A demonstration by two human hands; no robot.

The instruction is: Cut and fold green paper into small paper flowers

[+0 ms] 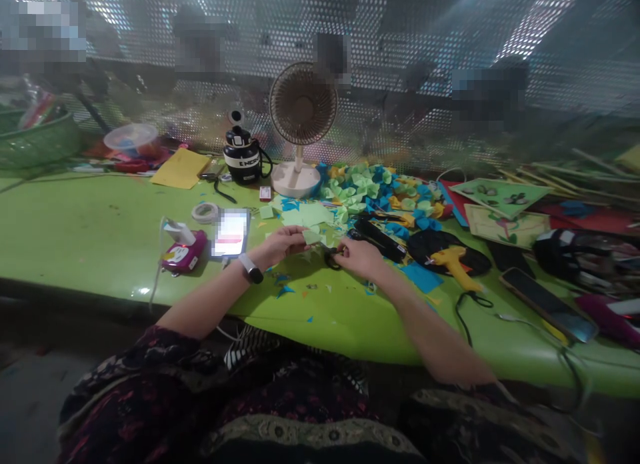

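Observation:
Between the fingers of my left hand (283, 243) is a small piece of light green paper (312, 237). My right hand (359, 256) is closed around the dark handles of a pair of scissors (332, 257), just right of the paper. The blades are too small and blurred to make out fully. Behind my hands lie light green paper sheets (306, 215) and a heap of folded paper flowers (357, 187) in green, blue and orange. Small paper scraps (285, 291) are scattered on the green table (320, 331) in front of me.
A fan (303, 107) and a black bottle (243, 159) stand at the back. Left are a lit phone (231, 233), a purple pouch (189, 252) and yellow paper (180, 169). Right are a yellow glue gun (456, 264) with a cord, a dark phone (547, 304) and paper cards (507, 225).

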